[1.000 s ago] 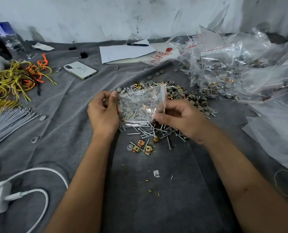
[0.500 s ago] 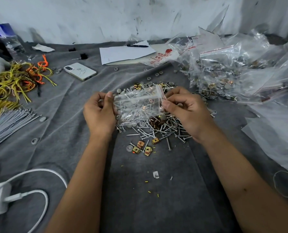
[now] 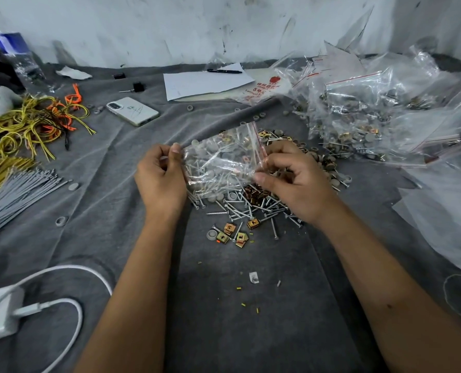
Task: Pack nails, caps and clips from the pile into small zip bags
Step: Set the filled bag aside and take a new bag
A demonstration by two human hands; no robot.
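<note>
Right now, two hands hold up one small zip bag (image 3: 222, 160) above the pile (image 3: 253, 203) of loose nails, caps and clips on the gray cloth (image 3: 224, 319). The left hand (image 3: 160, 177) pinches the bag's closed end at 9 o'clock. The right hand (image 3: 291, 181) pinches the end with the red zip line at 3 o'clock. Inside the bag are silver nails, gray caps and a few gold clips. At 2 o'clock sits a heap of filled bags (image 3: 371, 111) with the same bits inside. A white phone (image 3: 132, 111) lies at 11 o'clock, and yellow wires (image 3: 33, 122) lie at 10 o'clock.
</note>
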